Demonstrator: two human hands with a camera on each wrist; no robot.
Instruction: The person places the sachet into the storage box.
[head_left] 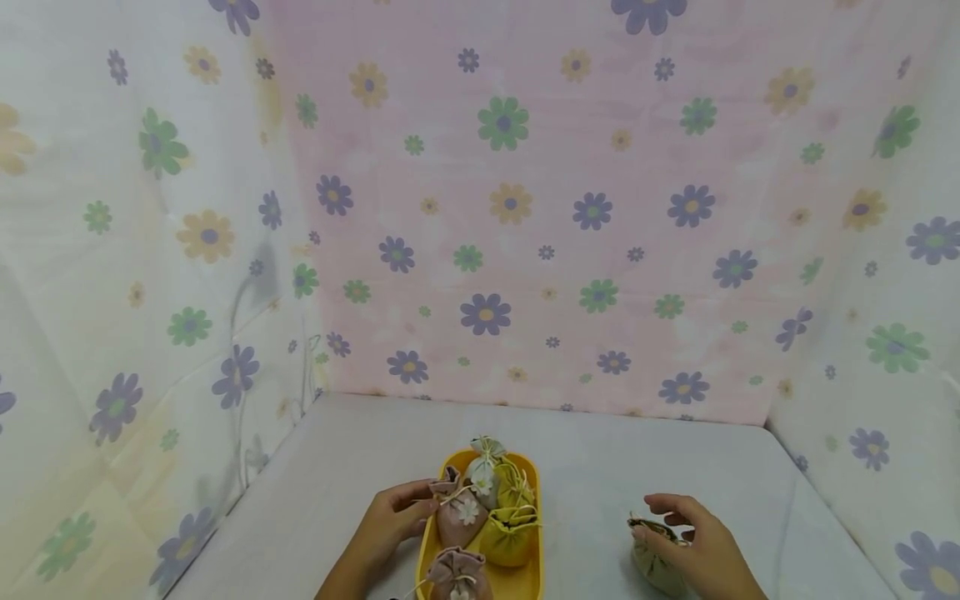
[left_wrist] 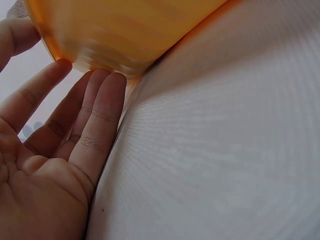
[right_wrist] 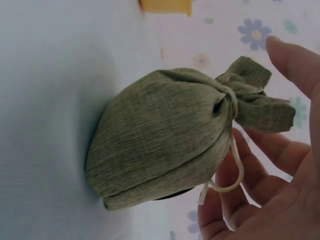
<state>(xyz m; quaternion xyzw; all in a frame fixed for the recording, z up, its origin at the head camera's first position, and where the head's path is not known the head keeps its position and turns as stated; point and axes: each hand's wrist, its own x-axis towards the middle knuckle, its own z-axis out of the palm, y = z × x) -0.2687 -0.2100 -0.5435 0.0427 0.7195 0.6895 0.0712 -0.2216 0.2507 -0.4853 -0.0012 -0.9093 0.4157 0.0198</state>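
Note:
A green drawstring pouch [right_wrist: 160, 135] with a tied neck and a cream cord stands on the white table at the right. Around its neck is my right hand [head_left: 701, 546], thumb apart from the fingers; some fingers pass behind the pouch in the right wrist view. At the yellow tray [head_left: 537, 575], my left hand [head_left: 390, 521] rests along the left side, its fairly straight fingertips at the tray wall in the left wrist view. Inside the tray sit several pouches: a pale one [head_left: 480, 477], two yellowish ones [head_left: 508, 537] and two dusty-pink ones [head_left: 459, 521], some with white flowers.
White table surface [head_left: 592, 475] lies between the tray and the green pouch. Flower-printed cloth [head_left: 525, 250] hangs behind the table and along both sides. Thin cord-like shadows show on the left cloth.

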